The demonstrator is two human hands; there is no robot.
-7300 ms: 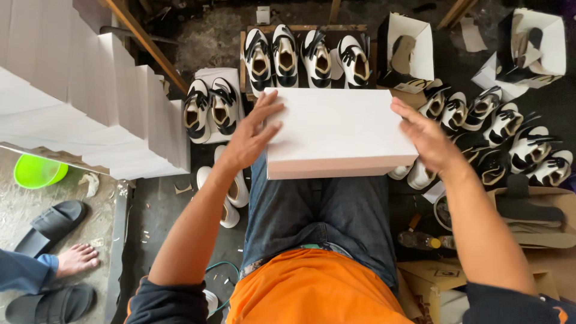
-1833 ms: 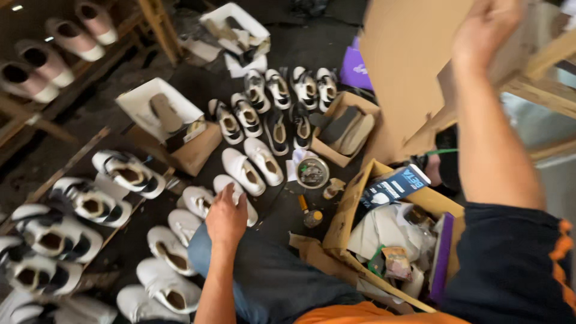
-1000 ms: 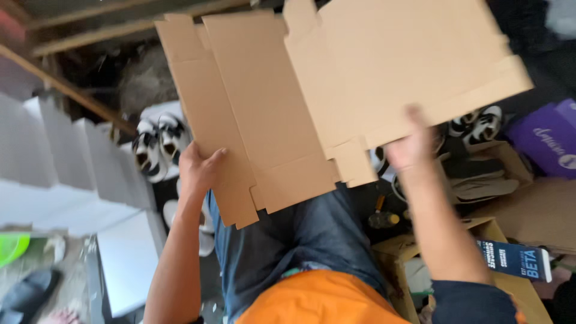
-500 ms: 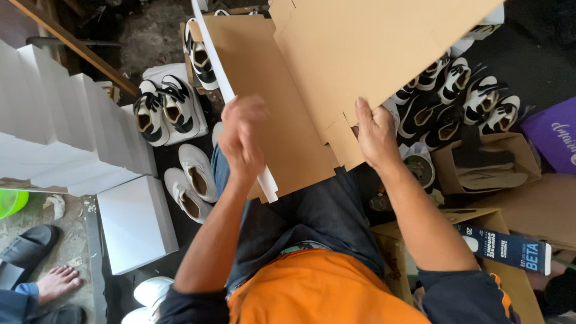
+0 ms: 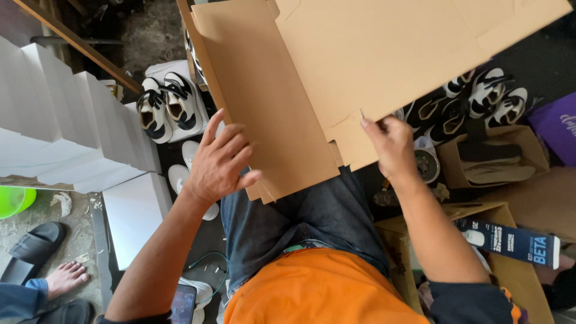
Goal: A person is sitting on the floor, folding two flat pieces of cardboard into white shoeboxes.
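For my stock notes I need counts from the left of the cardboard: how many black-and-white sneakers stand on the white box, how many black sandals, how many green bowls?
Black-and-white sneakers: 2
Black sandals: 2
Green bowl: 1
Total: 5

Brown flat carton (image 5: 360, 66), white boxes (image 5: 54, 120) left

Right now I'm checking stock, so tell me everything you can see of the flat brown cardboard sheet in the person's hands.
The flat brown cardboard sheet is a die-cut, unfolded box blank: plain tan board with creases, slots and small flaps along its lower edge. It looks clean and undamaged. It is held tilted above the person's lap, covering some shoes behind. The left hand lies spread on its left panel; the right hand pinches a lower flap.
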